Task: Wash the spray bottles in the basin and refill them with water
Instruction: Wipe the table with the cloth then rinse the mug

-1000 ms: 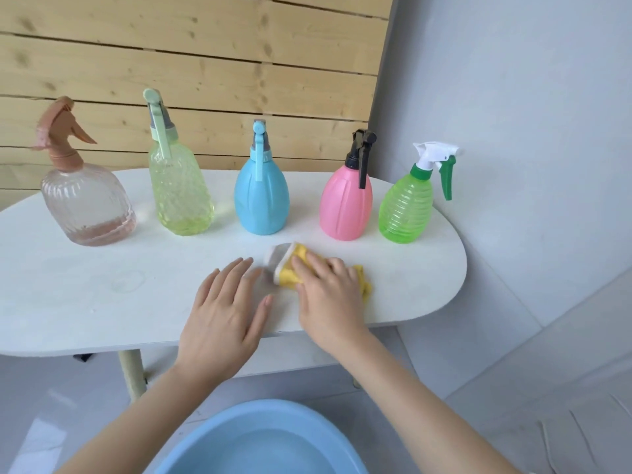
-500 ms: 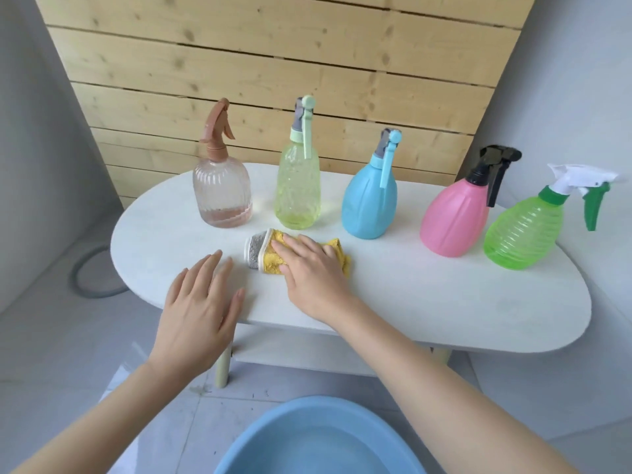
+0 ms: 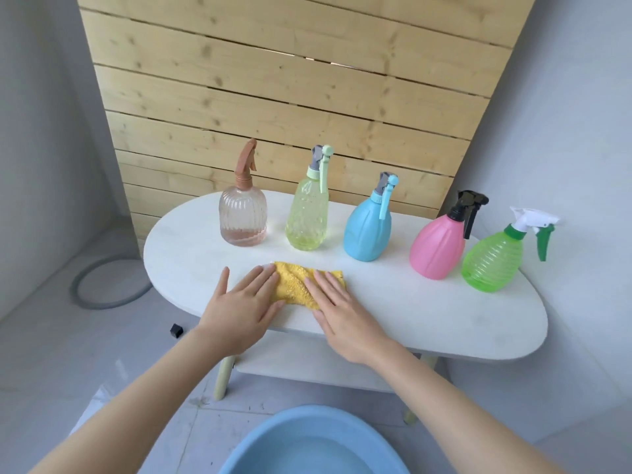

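Pressing yellow cloth flat on white table: left hand and right hand both lying with fingers straight, gripping nothing; standing upright in row behind cloth: clear bottle, yellow-green bottle, blue bottle, pink bottle, green bottle; blue basin sitting on floor below table's near edge, holding water.

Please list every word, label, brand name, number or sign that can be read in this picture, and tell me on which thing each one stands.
There is no readable text.
The clear bottle, yellow bottle, blue bottle, pink bottle and green bottle show no label or print on the sides facing the camera.
The yellow cloth, white table, blue basin and wooden wall show no text either.
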